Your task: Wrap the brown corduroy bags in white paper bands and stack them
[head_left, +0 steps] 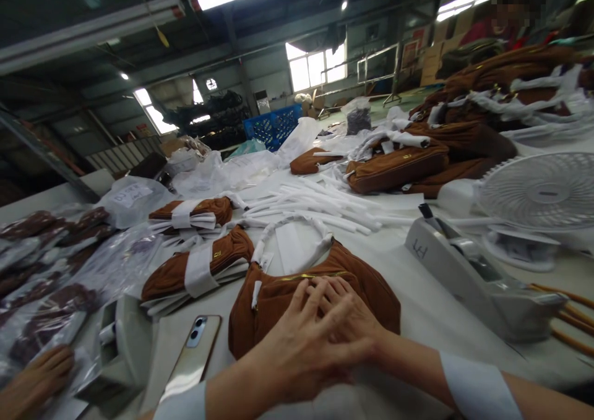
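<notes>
A brown handbag (pixel 278 296) with a gold zipper lies on the white table in front of me, its handle (pixel 264 237) wrapped in white material. My left hand (pixel 301 333) rests over the bag's front with its fingers spread. Beneath and beside it, my right hand (pixel 355 315) lies on the same bag, fingers stretched out and partly covered by the left. Neither hand is gripping anything. To the left of the bag are two folded brown bags, the nearer bag (pixel 171 271) and the farther bag (pixel 204 210), each with a white paper band.
A phone (pixel 197 339) and tape dispenser (pixel 125 346) are at left, near another person's hand (pixel 49 370) and plastic-wrapped brown goods (pixel 55 308). Right are another tape dispenser (pixel 477 278) and a white fan (pixel 542 191). White strips (pixel 315 203) and piled brown bags (pixel 403 160) lie beyond.
</notes>
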Motion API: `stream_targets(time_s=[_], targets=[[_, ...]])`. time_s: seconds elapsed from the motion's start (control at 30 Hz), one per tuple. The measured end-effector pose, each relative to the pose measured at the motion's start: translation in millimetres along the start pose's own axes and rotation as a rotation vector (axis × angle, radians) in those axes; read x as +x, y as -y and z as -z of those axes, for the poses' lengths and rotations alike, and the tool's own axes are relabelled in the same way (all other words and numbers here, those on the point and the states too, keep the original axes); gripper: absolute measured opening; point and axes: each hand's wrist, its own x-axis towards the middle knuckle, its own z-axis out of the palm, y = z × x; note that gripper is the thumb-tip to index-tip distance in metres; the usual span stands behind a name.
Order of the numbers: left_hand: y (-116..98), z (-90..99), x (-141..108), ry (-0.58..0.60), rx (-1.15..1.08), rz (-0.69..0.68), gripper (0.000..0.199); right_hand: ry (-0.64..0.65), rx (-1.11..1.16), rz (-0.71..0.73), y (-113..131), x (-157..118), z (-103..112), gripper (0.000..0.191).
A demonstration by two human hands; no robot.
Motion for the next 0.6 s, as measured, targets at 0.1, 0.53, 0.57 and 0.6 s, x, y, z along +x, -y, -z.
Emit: stream_targets(time_s=[0.1, 0.53, 0.57, 0.6], targets=[[11.5, -38.8, -16.9, 0.104, -0.009, 0.092, 0.072, 0.037, -0.013, -0.008, -0.2, 2.4, 0.5, 0.053], [0.9, -85.8, -45.2, -0.088, -0.070, 0.192, 0.059, 0.068, -0.020, 0.008, 1.7, -0.5, 2.3, 0.053], [0.1, -84.0, -44.6, -0.097, -0.053, 0.190, 0.060, 0.078, -0.019, 0.001, 2.1, -0.9, 3.7, 0.053], [-0.8, -82.5, -44.1, -0.114, -0.032, 0.187, 0.061, 0.092, -0.018, -0.005, 2.6, -1.4, 5.4, 0.054]])
